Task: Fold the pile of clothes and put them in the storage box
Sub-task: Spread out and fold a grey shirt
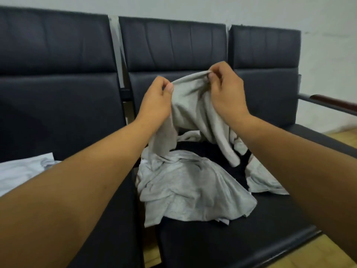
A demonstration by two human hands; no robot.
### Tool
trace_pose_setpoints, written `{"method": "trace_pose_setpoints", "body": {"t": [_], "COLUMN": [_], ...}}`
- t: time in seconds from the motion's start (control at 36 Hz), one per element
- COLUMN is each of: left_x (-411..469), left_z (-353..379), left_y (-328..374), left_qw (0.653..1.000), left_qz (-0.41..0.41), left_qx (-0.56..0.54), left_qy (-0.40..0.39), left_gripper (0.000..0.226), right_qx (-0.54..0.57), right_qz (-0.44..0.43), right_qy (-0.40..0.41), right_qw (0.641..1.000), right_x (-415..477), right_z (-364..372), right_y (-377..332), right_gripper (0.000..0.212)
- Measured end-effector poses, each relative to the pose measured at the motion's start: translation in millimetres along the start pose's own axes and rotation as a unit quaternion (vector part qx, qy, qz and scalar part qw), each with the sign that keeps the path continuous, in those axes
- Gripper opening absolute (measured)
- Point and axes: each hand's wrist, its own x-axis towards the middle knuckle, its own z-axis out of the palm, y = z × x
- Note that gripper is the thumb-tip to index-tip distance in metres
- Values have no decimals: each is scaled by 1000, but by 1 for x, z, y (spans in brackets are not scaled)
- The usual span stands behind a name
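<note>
A beige-grey garment (195, 111) hangs in the air above the middle black seat. My left hand (155, 101) pinches its top edge on the left. My right hand (225, 88) pinches the same edge a little higher on the right. The cloth droops down between my hands onto the pile of clothes (189, 186) below, which holds light grey pieces and a black piece (204, 147). No storage box is in view.
Three black padded chairs (58, 105) stand in a row against a pale wall. A white garment (23, 171) lies on the left seat. A chair armrest (328, 101) juts out at the right, with wooden floor (340, 138) beyond.
</note>
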Motion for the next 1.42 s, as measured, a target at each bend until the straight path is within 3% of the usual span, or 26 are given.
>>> {"method": "trace_pose_setpoints", "body": {"t": [0.08,0.14,0.25,0.31,0.39,0.47,0.61,0.69,0.75,0.81,0.86,0.94,1.03,1.11,1.22,1.31,1.42], "left_x": [-2,-9,-26,-33,-46,-58,-70,-79,-87,-94,-101,-111,-122,-139,-168,-194,-229], "left_z": [-17,-35,-72,-90,-114,-135,-178,-203,-220,-238,-257,-282,-297,-310,-316,-316,-309], "left_y": [22,35,54,65,80,84,87,84,77,68,59,40,19,-4,-40,-59,-76], "left_qw": [996,995,985,975,970,977,982,986,993,993,977,934,908,913,901,881,861], "left_qz": [-51,-61,-74,-80,-83,-81,-82,-72,-59,-51,-46,-84,-119,-156,-274,-363,-403], "left_qx": [-68,-82,-128,-175,-182,-152,-149,-127,-62,41,163,294,343,319,251,168,60], "left_qy": [20,-13,-90,-108,-134,-127,-86,-77,-82,-99,-126,-186,-211,-203,-225,-253,-303], "left_gripper": [22,30,25,25,26,25,24,17,15,22,27,34,25,17,23,32,39], "right_qx": [-23,-21,-71,-133,-173,-164,-84,80,142,86,13,-126,-283,-320,-304,-270,-219], "right_qz": [-10,8,-12,-55,-74,-16,144,269,296,220,106,5,-38,21,94,86,16], "right_qy": [-48,-97,-250,-293,-273,-244,-237,-284,-287,-265,-304,-438,-442,-411,-385,-355,-311], "right_qw": [999,995,965,945,943,956,957,917,900,935,947,890,850,853,866,891,925], "right_x": [7,8,-5,-18,-37,-51,-76,-90,-97,-99,-100,-102,-107,-112,-105,-89,-63], "right_z": [-12,-22,-35,-32,-22,-11,4,12,18,22,22,25,35,41,50,71,116], "right_y": [-21,-38,-72,-82,-88,-96,-98,-104,-112,-115,-116,-116,-107,-97,-95,-105,-141], "right_gripper": [12,12,50,57,32,15,22,21,21,21,18,22,22,13,5,5,11]}}
